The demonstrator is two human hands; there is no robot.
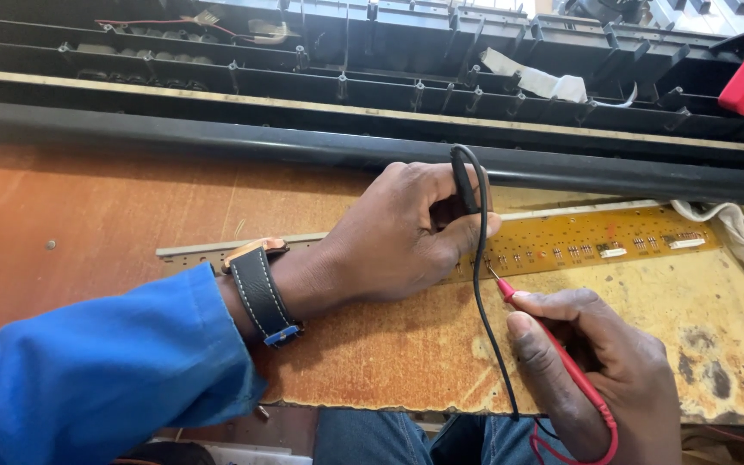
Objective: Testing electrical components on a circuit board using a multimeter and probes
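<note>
A person's left hand (406, 232) clamped its fingers on a black probe (464, 185) over the long yellow circuit board (596, 241), while the right hand (596, 370) pinched a red probe (553, 344), its tip touching the board's near edge. A slip could likely bridge neighbouring contacts. The black lead (484, 319) crossed close before the board; a dark open casing (372, 95) hemmed it behind, leaving table (88, 215) room leftward.
</note>
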